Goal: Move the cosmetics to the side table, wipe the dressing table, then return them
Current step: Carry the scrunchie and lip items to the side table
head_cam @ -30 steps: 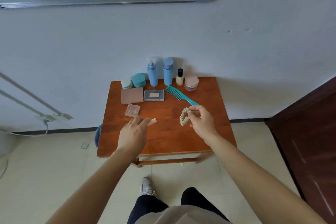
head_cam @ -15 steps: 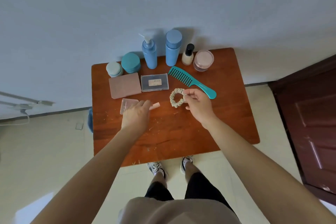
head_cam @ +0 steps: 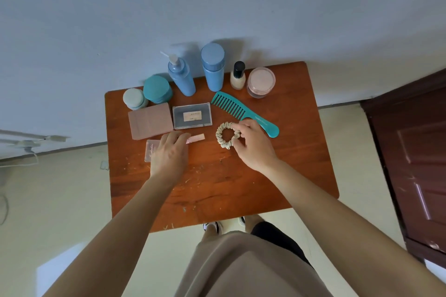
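Ruffled cream scrunchie (head_cam: 219, 136) pinched by right hand (head_cam: 253, 147), slim pink stick (head_cam: 198, 138) gripped by left hand (head_cam: 169, 154).

One wooden table (head_cam: 289, 164); on it we count twelve items.

- Bottles, three, all along the far edge. Two are tall and blue, a pump bottle (head_cam: 181, 77) and a capped bottle (head_cam: 213, 67). One is a small bottle (head_cam: 238, 77) with a black cap.
- Jars, three. A pale jar (head_cam: 134, 99) and a teal jar (head_cam: 157, 89) are toward the far left corner, a pink jar (head_cam: 261, 82) toward the far right corner.
- Flat cases, three, on the left half: a pink-brown case (head_cam: 150, 121), a dark labelled case (head_cam: 192, 116), a small clear case (head_cam: 151, 149).
- Singles, we note one each: comb (head_cam: 241, 111), scrunchie (head_cam: 225, 138), pink stick (head_cam: 196, 138).
- Hands over the table, two: left hand (head_cam: 169, 154), right hand (head_cam: 255, 147).
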A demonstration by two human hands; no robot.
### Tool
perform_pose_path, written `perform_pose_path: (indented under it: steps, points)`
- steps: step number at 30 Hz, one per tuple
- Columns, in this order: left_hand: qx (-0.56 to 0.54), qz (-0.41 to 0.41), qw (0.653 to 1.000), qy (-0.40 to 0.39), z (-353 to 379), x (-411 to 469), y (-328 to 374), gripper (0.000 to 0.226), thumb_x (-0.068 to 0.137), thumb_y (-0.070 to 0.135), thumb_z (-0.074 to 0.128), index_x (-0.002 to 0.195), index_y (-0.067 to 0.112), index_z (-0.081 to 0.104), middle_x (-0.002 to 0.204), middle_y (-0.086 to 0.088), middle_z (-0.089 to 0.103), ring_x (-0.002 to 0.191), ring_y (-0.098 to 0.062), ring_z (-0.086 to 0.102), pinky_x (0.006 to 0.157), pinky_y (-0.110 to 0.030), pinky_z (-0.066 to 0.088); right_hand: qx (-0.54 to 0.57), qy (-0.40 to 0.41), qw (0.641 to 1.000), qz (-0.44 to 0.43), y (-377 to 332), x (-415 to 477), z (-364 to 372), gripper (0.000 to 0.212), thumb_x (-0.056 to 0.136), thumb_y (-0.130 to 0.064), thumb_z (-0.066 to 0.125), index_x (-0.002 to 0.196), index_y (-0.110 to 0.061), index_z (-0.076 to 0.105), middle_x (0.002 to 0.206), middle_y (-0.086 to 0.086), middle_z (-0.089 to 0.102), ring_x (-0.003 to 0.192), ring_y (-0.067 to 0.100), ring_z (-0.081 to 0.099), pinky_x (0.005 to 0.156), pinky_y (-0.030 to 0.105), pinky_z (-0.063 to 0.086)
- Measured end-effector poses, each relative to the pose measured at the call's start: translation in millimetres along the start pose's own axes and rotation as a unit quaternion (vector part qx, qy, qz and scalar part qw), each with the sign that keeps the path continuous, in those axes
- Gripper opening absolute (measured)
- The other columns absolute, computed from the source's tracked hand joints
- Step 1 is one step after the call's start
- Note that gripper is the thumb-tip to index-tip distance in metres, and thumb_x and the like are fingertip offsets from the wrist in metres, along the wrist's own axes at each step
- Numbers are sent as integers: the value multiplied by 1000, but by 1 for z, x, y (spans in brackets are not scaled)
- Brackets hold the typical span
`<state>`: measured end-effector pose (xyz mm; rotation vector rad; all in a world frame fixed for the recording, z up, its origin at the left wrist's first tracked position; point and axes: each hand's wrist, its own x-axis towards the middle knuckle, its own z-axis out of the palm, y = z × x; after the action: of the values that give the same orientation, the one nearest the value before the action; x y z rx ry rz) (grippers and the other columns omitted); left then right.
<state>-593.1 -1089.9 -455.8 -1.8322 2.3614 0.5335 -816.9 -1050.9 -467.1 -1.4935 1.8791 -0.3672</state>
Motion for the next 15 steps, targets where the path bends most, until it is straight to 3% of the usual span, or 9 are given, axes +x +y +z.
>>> perform_pose_path:
  steps: [4,7,9,12,15]
  points:
    - [3,10,996,84,-31,-3,-3,37,94,28,58,129,18,56,133,-7,57,124,-28,50,102,-49,43,-3,58,998,-12,-12,4,-27,39,101,-31,52,138,-20,50,137,-2,43,124,12,50,100,31,50]
    - [41,23,989,140,-69,-2,0,44,98,37,47,138,21,45,149,-9,41,139,-31,35,114,-53,26,-23,114,993,-35,-28,4,-53,41,103,-34,47,141,-19,48,142,1,42,132,14,43,101,34,51]
    - [59,41,983,169,-97,0,4,52,99,47,35,146,24,34,159,-10,23,147,-32,19,118,-56,14,-31,158,986,-44,-41,0,-72,44,103,-37,43,144,-22,45,151,3,36,141,18,33,109,34,44]
    - [70,80,968,226,-139,-2,10,66,97,60,14,153,25,20,163,-9,6,150,-30,5,118,-59,8,-77,231,968,-61,-60,-17,-97,50,103,-44,35,150,-25,34,162,7,19,149,25,18,117,40,28]
    - [51,141,949,276,-166,-13,18,68,98,60,14,155,23,16,163,-9,1,150,-29,-1,118,-59,6,-176,303,936,-45,-72,-51,-117,59,102,-52,23,155,-26,21,165,9,5,152,30,5,121,48,19]
